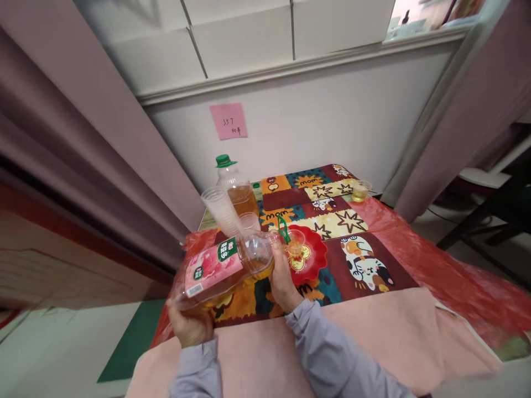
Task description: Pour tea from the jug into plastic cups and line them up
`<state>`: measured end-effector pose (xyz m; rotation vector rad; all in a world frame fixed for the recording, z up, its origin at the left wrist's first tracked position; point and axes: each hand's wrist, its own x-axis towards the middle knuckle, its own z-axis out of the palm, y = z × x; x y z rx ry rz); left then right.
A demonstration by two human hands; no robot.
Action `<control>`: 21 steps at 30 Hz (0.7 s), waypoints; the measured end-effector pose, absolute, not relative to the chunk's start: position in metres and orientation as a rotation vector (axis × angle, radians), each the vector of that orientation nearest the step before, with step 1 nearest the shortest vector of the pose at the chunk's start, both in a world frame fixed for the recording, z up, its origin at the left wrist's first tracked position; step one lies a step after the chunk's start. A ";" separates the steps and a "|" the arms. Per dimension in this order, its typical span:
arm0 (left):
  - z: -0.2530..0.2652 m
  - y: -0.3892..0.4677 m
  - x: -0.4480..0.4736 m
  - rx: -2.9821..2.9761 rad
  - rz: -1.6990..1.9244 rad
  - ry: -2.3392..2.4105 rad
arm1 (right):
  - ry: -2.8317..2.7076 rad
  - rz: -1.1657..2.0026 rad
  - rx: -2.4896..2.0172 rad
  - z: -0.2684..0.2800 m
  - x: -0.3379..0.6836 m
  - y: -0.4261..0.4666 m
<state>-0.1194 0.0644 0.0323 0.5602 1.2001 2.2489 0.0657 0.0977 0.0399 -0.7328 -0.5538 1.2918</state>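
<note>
A large clear juice bottle with a pink label lies tipped almost level in both my hands, amber liquid inside. My left hand cups its base. My right hand is closed round the neck end. A green plastic loop sticks up by the bottle's mouth. At the mouth, a clear plastic cup with some yellowish liquid rests on a red scalloped plate. Whether liquid is flowing cannot be made out.
Behind the bottle are a leaning stack of clear cups, a single cup and a second, green-capped bottle. A cup with yellow liquid stands at the far right. Patterned mats, red plastic film and pink cloth cover the table.
</note>
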 end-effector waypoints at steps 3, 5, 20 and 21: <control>0.030 0.065 -0.121 0.546 2.247 1.208 | -0.549 1.296 -0.729 0.037 0.065 0.099; 0.029 0.065 -0.122 0.543 2.247 1.219 | -0.551 1.284 -0.734 0.034 0.064 0.100; 0.033 0.065 -0.118 0.565 2.255 1.219 | -0.571 1.277 -0.751 0.033 0.064 0.100; 0.033 0.065 -0.118 0.562 2.254 1.218 | -0.573 1.279 -0.746 0.033 0.064 0.100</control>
